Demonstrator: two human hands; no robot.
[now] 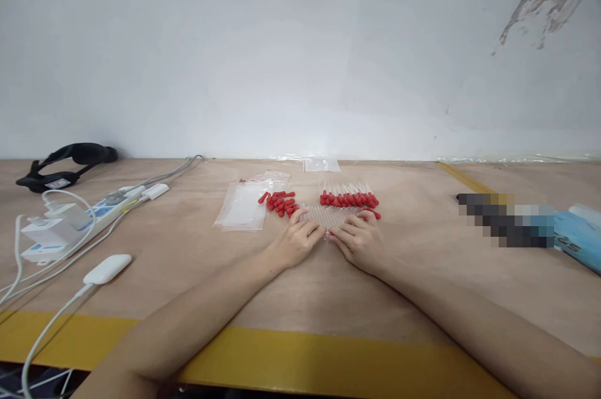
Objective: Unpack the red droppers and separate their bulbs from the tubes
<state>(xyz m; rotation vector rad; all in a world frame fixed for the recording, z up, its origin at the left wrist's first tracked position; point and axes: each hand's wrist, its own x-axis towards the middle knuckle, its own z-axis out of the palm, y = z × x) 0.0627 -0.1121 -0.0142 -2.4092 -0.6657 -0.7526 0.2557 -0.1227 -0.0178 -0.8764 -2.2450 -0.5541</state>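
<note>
My left hand and my right hand meet fingertip to fingertip low over the table. Between my right fingers a bit of a red rubber bulb shows. A clear glass tube, mostly hidden, seems pinched in my left fingers, its end near the bulb. Just beyond my hands lies a row of bare glass dropper tubes. A heap of loose red rubber bulbs sits by my left fingers. Behind the tubes, droppers with red bulbs lie side by side, bulbs toward me. Another red bulb rests beside my right knuckles.
Clear zip bags are stacked left of the bulbs; another bag lies by the wall. On the left are a power strip with chargers, a white puck on a cable and a black headset strap. A blue package lies right.
</note>
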